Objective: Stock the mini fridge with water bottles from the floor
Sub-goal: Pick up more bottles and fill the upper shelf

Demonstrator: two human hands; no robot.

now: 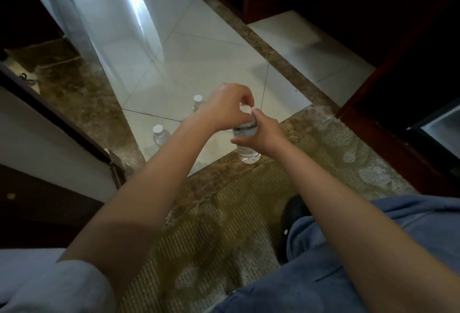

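Clear plastic bottle [246, 147] stood upright over the line where white tile [219, 58] met the brown stone border; whether its base touched the floor could not be told. Right hand [265, 132] gripped its body, and left hand [222, 106] pinched the cap [245, 109]. Open tile lay beyond. A second bottle [160, 134] stood near the left forearm. A third [198, 102] was half hidden behind the left hand. The fridge [439, 123] was cut off at the right edge, its inside unreadable.
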